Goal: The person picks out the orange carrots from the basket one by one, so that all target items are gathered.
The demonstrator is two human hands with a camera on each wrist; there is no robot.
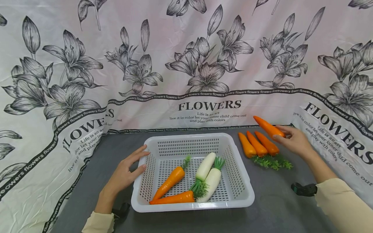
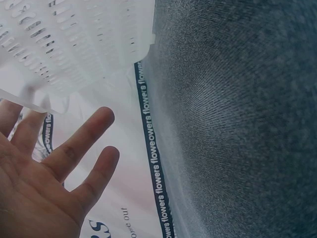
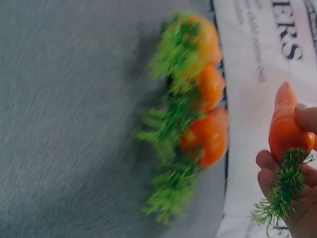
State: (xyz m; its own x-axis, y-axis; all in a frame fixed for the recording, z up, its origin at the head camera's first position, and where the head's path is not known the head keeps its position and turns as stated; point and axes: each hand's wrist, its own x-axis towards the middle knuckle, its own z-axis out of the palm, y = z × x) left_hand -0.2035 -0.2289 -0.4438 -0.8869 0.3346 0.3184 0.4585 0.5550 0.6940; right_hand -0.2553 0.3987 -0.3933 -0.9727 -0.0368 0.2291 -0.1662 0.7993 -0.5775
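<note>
My right hand [image 1: 292, 140] holds a carrot [image 1: 268, 127] above the table at the right, its tip angled up and left. In the right wrist view, green leaves hang from that carrot [image 3: 290, 134] beside the palm. Just left of this hand, three carrots [image 1: 253, 143] lie side by side with leaves toward me. At the left rim of a white perforated basket [image 1: 193, 207], my left hand [image 1: 125, 171] rests with fingers extended. Two carrots [image 1: 170, 182] and two white radishes [image 1: 212, 181] with green tops lie inside the basket.
The basket stands on a dark grey tabletop [image 1: 271, 207]. A white cloth [image 1: 209, 74] printed with flowers and lettering hangs behind the table and along both sides. Dark wrist devices [image 1: 304, 189] sit at both sleeves.
</note>
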